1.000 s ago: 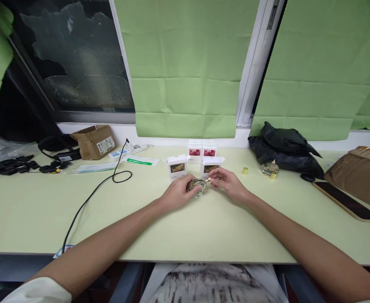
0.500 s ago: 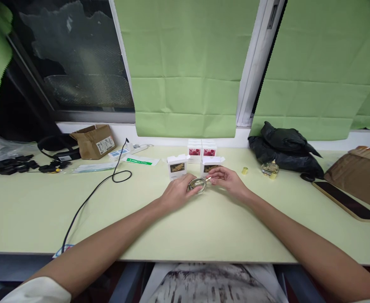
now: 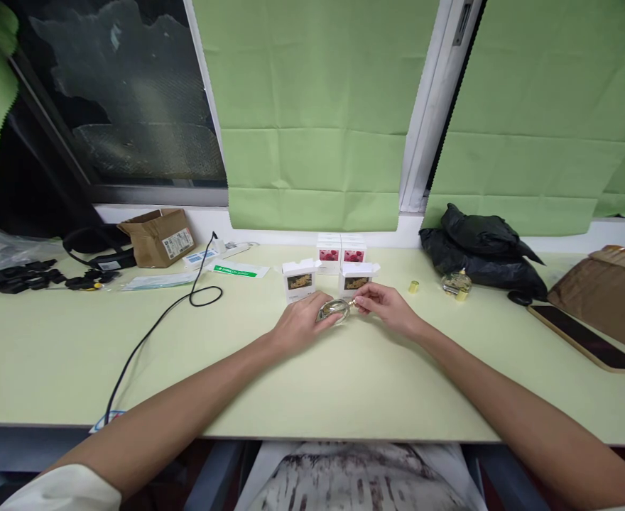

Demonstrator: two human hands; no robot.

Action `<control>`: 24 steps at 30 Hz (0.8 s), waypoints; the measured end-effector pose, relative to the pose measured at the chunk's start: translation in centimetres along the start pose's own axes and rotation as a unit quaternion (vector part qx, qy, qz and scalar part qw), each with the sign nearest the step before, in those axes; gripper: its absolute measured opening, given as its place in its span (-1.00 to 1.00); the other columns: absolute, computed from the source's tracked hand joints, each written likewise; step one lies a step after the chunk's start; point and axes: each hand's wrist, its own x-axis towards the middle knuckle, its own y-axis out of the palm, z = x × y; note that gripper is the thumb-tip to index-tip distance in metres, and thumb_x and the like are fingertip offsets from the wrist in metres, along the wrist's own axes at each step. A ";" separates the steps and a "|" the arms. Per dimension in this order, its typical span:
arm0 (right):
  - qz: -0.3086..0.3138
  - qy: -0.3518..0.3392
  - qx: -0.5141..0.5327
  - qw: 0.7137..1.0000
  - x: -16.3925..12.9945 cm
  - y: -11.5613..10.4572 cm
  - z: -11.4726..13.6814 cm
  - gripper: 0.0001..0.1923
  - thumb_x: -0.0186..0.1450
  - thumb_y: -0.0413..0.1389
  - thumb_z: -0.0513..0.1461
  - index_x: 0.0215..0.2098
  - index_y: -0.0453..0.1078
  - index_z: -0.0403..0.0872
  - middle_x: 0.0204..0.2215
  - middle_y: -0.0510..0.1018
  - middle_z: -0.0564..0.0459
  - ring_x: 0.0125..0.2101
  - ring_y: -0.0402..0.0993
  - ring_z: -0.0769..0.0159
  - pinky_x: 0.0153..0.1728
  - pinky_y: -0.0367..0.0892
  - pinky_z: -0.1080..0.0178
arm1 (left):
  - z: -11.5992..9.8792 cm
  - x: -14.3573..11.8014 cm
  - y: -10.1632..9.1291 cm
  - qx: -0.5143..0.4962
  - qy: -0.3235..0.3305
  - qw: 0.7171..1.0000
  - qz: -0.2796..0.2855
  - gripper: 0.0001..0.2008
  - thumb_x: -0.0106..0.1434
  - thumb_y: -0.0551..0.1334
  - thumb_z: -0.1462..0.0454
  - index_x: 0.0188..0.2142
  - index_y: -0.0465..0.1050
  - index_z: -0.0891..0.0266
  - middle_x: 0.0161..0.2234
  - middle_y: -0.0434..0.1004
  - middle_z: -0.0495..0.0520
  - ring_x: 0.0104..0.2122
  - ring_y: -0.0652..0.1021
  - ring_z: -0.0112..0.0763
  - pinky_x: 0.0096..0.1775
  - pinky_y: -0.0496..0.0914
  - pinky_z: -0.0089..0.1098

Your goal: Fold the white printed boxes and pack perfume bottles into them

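Note:
My left hand (image 3: pixel 305 323) is closed around a rounded clear glass perfume bottle (image 3: pixel 334 309), tilted on its side with its neck toward the right. The fingers of my right hand (image 3: pixel 384 305) are pinched together at the bottle's small gold neck. Just behind my hands stand two opened white boxes with dark, gold-patterned labels, the left box (image 3: pixel 297 277) and the right box (image 3: pixel 363 270). To the right of my right hand, a small gold cap (image 3: pixel 413 287) rests on the table.
Pink-pictured white boxes (image 3: pixel 328 254) stand at the back. On the right are a second perfume bottle (image 3: pixel 455 284), a black plastic bag (image 3: pixel 483 248), a phone (image 3: pixel 584 337) and a brown parcel (image 3: pixel 608 298). A black cable (image 3: pixel 153 328) and a cardboard box (image 3: pixel 158 239) lie left.
The bottle has tipped slightly in my left hand. My right fingers have closed in more on its neck and lowered a little, showing more of the right box's label.

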 end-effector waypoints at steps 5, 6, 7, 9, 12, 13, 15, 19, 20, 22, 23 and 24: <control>-0.006 -0.024 -0.019 1.000 -0.3 0.1 0.3 -0.64 0.28 0.35 0.05 -0.16 0.57 -0.04 -0.31 0.61 0.03 -0.31 0.49 0.25 -0.18 0.42 0.15 | 0.1 -0.1 0.0 -0.009 0.000 1.000 -0.004 -0.67 0.48 0.19 -0.05 -0.04 0.46 0.13 -0.18 0.59 0.04 -0.32 0.57 -0.32 -0.31 0.33 -0.35; -0.006 -0.026 -0.019 0.999 -0.3 0.2 0.3 -0.65 0.28 0.35 0.04 -0.16 0.57 -0.04 -0.28 0.62 0.02 -0.28 0.50 0.24 -0.15 0.42 0.14 | 0.2 -0.1 0.0 -0.010 0.000 1.000 -0.003 -0.67 0.48 0.19 -0.05 -0.04 0.46 0.13 -0.18 0.59 0.04 -0.32 0.57 -0.32 -0.31 0.33 -0.35; -0.006 -0.027 -0.019 0.999 -0.3 0.2 0.4 -0.66 0.27 0.36 0.02 -0.16 0.57 -0.04 -0.26 0.64 0.01 -0.26 0.52 0.22 -0.12 0.43 0.13 | 0.2 -0.1 0.0 -0.010 -0.001 1.000 -0.002 -0.67 0.48 0.19 -0.05 -0.03 0.46 0.13 -0.17 0.59 0.04 -0.31 0.57 -0.32 -0.31 0.33 -0.35; -0.007 -0.027 -0.018 0.999 -0.4 0.3 0.5 -0.68 0.26 0.37 0.00 -0.17 0.58 -0.04 -0.22 0.66 -0.01 -0.21 0.54 0.18 -0.08 0.43 0.10 | 0.2 -0.1 0.0 -0.012 -0.004 1.000 -0.001 -0.67 0.48 0.19 -0.05 -0.03 0.46 0.13 -0.17 0.60 0.05 -0.32 0.57 -0.31 -0.31 0.34 -0.34; -0.008 -0.025 -0.012 1.000 -0.3 0.3 0.7 -0.66 0.23 0.40 0.00 -0.18 0.59 -0.04 -0.21 0.67 -0.03 -0.19 0.56 0.15 -0.06 0.44 0.08 | 0.1 -0.1 -0.1 -0.020 -0.007 1.000 0.000 -0.66 0.47 0.19 -0.04 -0.02 0.47 0.14 -0.15 0.60 0.06 -0.32 0.57 -0.31 -0.30 0.35 -0.33; -0.008 -0.024 -0.010 1.000 -0.3 0.2 0.8 -0.65 0.22 0.40 0.01 -0.19 0.60 -0.04 -0.21 0.67 -0.03 -0.20 0.56 0.15 -0.07 0.45 0.08 | 0.1 -0.1 -0.1 -0.021 -0.007 1.000 0.001 -0.66 0.47 0.19 -0.04 -0.02 0.47 0.14 -0.15 0.60 0.06 -0.32 0.56 -0.31 -0.30 0.36 -0.32; -0.008 -0.019 -0.006 1.000 -0.3 0.2 0.8 -0.62 0.19 0.41 0.03 -0.19 0.61 -0.04 -0.24 0.67 -0.03 -0.25 0.55 0.18 -0.11 0.46 0.09 | 0.1 -0.1 -0.1 -0.019 -0.003 1.000 0.002 -0.66 0.47 0.19 -0.04 -0.01 0.47 0.14 -0.15 0.60 0.06 -0.32 0.56 -0.32 -0.29 0.37 -0.32; -0.012 -0.010 -0.013 1.000 -0.4 0.3 0.7 -0.62 0.21 0.40 0.04 -0.19 0.60 -0.06 -0.35 0.63 0.01 -0.35 0.50 0.25 -0.22 0.45 0.13 | 0.2 -0.2 0.0 -0.002 0.011 1.000 0.002 -0.66 0.48 0.18 -0.04 -0.01 0.46 0.14 -0.17 0.59 0.05 -0.33 0.56 -0.33 -0.30 0.35 -0.34; -0.013 -0.008 -0.018 1.000 -0.4 0.3 0.6 -0.62 0.22 0.39 0.04 -0.20 0.60 -0.06 -0.37 0.63 0.01 -0.37 0.49 0.26 -0.24 0.44 0.14 | 0.3 -0.2 0.0 0.003 0.015 1.000 0.001 -0.67 0.49 0.18 -0.04 -0.02 0.45 0.14 -0.18 0.58 0.04 -0.33 0.56 -0.34 -0.30 0.35 -0.34; -0.017 -0.004 -0.028 0.999 -0.4 0.3 0.5 -0.63 0.23 0.38 0.04 -0.21 0.60 -0.06 -0.38 0.62 0.02 -0.38 0.46 0.27 -0.28 0.42 0.16 | 0.3 -0.3 0.0 0.009 0.025 1.000 -0.002 -0.67 0.49 0.18 -0.03 -0.02 0.44 0.14 -0.20 0.57 0.04 -0.35 0.55 -0.34 -0.31 0.34 -0.34; -0.020 -0.003 -0.030 0.999 -0.4 0.4 0.4 -0.63 0.23 0.38 0.04 -0.22 0.60 -0.06 -0.37 0.62 0.02 -0.38 0.46 0.27 -0.29 0.42 0.16 | 0.3 -0.3 0.0 0.011 0.029 1.000 -0.002 -0.68 0.49 0.17 -0.03 -0.03 0.44 0.14 -0.21 0.57 0.04 -0.35 0.55 -0.34 -0.31 0.34 -0.34; -0.022 -0.003 -0.030 0.999 -0.4 0.5 0.4 -0.63 0.23 0.38 0.04 -0.22 0.60 -0.07 -0.36 0.62 0.01 -0.38 0.46 0.28 -0.28 0.41 0.16 | 0.4 -0.3 0.0 0.011 0.033 0.999 -0.002 -0.68 0.49 0.17 -0.02 -0.03 0.43 0.15 -0.21 0.56 0.04 -0.35 0.54 -0.34 -0.32 0.33 -0.35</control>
